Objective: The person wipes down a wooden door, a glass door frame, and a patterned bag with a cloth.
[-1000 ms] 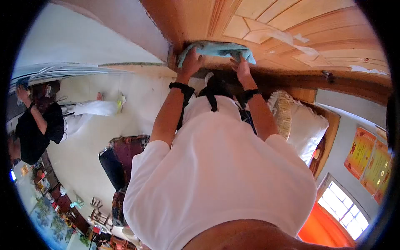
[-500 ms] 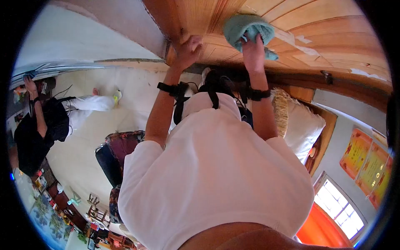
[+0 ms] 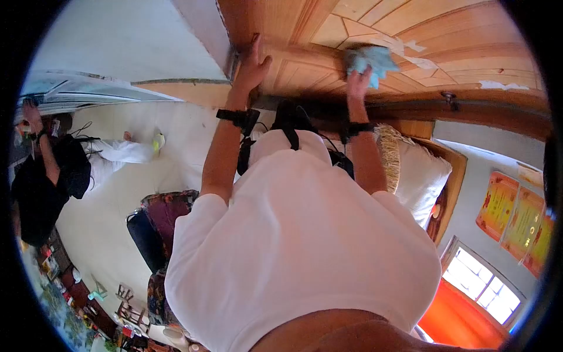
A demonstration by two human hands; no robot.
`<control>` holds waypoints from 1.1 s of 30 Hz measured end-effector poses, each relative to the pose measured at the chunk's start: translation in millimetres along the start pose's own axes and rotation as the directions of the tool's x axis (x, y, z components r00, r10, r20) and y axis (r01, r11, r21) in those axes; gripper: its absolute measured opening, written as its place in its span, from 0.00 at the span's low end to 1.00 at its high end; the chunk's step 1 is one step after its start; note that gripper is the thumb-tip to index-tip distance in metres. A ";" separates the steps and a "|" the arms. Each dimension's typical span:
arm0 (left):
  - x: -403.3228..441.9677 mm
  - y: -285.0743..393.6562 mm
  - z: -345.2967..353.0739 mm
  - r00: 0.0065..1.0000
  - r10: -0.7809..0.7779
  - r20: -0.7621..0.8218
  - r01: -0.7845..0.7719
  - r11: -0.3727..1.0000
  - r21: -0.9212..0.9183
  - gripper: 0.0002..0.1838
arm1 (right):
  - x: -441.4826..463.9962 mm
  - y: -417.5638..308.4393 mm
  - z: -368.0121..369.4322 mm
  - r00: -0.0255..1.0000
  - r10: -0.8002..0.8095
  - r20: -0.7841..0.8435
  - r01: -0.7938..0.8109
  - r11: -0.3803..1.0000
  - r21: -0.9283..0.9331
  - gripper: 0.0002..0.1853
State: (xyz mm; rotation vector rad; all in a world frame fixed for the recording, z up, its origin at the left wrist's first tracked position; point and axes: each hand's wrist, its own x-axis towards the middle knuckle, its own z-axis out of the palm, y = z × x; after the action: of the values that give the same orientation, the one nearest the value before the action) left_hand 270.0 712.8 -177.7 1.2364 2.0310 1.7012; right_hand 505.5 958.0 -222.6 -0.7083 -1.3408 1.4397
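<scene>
My right hand is closed on a light blue-green cloth, which lies crumpled against a wooden panelled door. Some of my right fingers are hidden by the cloth, and the cloth is slightly blurred. Torn white paper strips stick to the wood just beyond it. My left hand is at the door's left edge, near the frame, with the index finger stretched out and the thumb apart. It holds nothing.
A metal door knob or latch is on the wood at right. A fringed cushion lies on a wooden seat. A patterned chair stands behind at left. Farther left, another person in a black top reaches toward a window.
The cloth, draped in a rounded bundle before, is now flatter and crumpled, slightly lower and right. My left hand has shifted left, its index finger now extended.
</scene>
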 end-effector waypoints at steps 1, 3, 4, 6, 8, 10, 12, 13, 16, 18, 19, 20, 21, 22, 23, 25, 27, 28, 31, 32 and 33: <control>-0.1 -2.0 1.7 1.000 0.001 -0.023 0.000 0.999 0.036 0.36 | -10.7 4.1 18.6 0.974 -0.157 0.163 0.213 0.876 -0.433 0.26; 0.4 -3.0 3.9 0.999 0.012 -0.040 -0.009 0.998 0.068 0.37 | -33.2 12.8 61.0 0.956 -0.090 0.278 0.247 0.758 -0.604 0.25; -0.2 -2.9 5.4 0.998 -0.053 -0.042 0.058 0.990 0.129 0.39 | -41.3 14.3 77.6 0.935 -0.010 0.354 0.250 0.726 -0.641 0.26; 1.2 0.3 5.1 0.993 -0.113 -0.046 0.120 0.976 0.182 0.40 | -55.6 1.0 112.7 0.836 0.069 0.545 0.423 0.551 -0.719 0.28; 0.5 11.2 -5.3 0.983 -0.161 0.092 0.145 0.977 0.158 0.39 | -71.0 -29.4 146.9 0.828 0.178 0.532 0.416 0.442 -0.794 0.25; -0.2 19.1 -5.9 0.979 -0.180 0.098 0.159 0.968 0.195 0.40 | -72.5 -35.8 155.3 0.817 0.280 0.505 0.412 0.330 -0.849 0.23; -1.9 22.1 -8.1 0.973 -0.204 0.111 0.173 0.956 0.236 0.40 | -75.4 -30.8 154.2 0.855 0.139 0.500 0.450 0.279 -0.848 0.24; -2.1 23.5 -8.3 0.963 -0.245 0.117 0.216 0.952 0.216 0.41 | -74.0 -30.0 149.1 0.857 0.139 0.497 0.449 0.275 -0.850 0.24; -6.8 1.3 4.7 0.981 -0.190 0.044 0.177 0.962 0.208 0.42 | -66.9 -43.4 111.2 0.889 0.171 0.425 0.364 0.297 -0.883 0.25; 0.0 2.4 4.5 0.997 -0.073 -0.035 0.079 0.969 0.235 0.42 | -61.1 -43.9 79.2 0.866 -0.065 0.496 0.499 0.168 -0.850 0.27; -3.2 6.6 4.9 0.997 -0.063 -0.042 0.070 0.979 0.192 0.42 | -52.5 -42.2 64.7 0.868 -0.074 0.490 0.495 0.159 -0.854 0.27; -4.8 12.3 5.9 0.997 -0.054 -0.047 0.061 0.987 0.148 0.42 | -44.6 -38.3 49.1 0.880 -0.194 0.434 0.468 0.199 -0.861 0.28; -4.5 8.3 8.5 0.998 -0.047 -0.037 0.052 0.989 0.142 0.42 | -37.0 -30.4 31.4 0.878 -0.308 0.365 0.444 0.243 -0.862 0.28; -4.8 3.8 10.4 0.998 -0.045 -0.053 0.054 0.986 0.160 0.41 | -26.3 -21.1 16.1 0.903 -0.321 0.286 0.365 0.221 -0.904 0.23; -3.7 1.1 12.9 0.997 -0.043 -0.069 0.055 0.982 0.180 0.40 | -20.6 -24.8 6.9 0.905 -0.325 0.274 0.354 0.220 -0.909 0.23; -8.7 15.4 11.4 0.991 -0.128 -0.050 0.136 0.970 0.204 0.34 | -5.8 -44.8 0.9 0.897 -0.293 0.330 0.411 0.283 -0.867 0.19; -6.2 39.0 12.1 0.978 -0.205 -0.037 0.208 0.952 0.226 0.28 | -1.5 -90.0 21.7 0.776 -0.480 0.409 0.563 0.237 -0.792 0.18; -0.6 56.1 11.9 0.986 -0.156 0.062 0.134 0.954 0.267 0.21 | 5.6 -99.2 26.4 0.753 -0.416 0.509 0.617 0.178 -0.767 0.19; 19.5 113.3 15.6 0.985 -0.034 0.168 -0.013 0.963 0.268 0.12 | 31.6 -146.4 48.4 0.679 -0.344 0.649 0.709 0.076 -0.702 0.23; 31.1 132.0 20.4 0.987 0.035 0.158 -0.072 0.969 0.235 0.10 | 43.9 -159.0 53.5 0.632 -0.488 0.602 0.721 0.086 -0.687 0.27; 41.1 145.3 26.5 0.985 0.050 0.168 -0.089 0.969 0.232 0.10 | 54.7 -173.4 56.3 0.570 -0.619 0.541 0.735 0.091 -0.672 0.31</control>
State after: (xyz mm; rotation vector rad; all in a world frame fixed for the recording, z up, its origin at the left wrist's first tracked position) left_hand 327.4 757.3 -42.7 1.4835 2.1643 1.3620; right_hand 483.9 967.3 -33.7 -0.4239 -2.1276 -0.1182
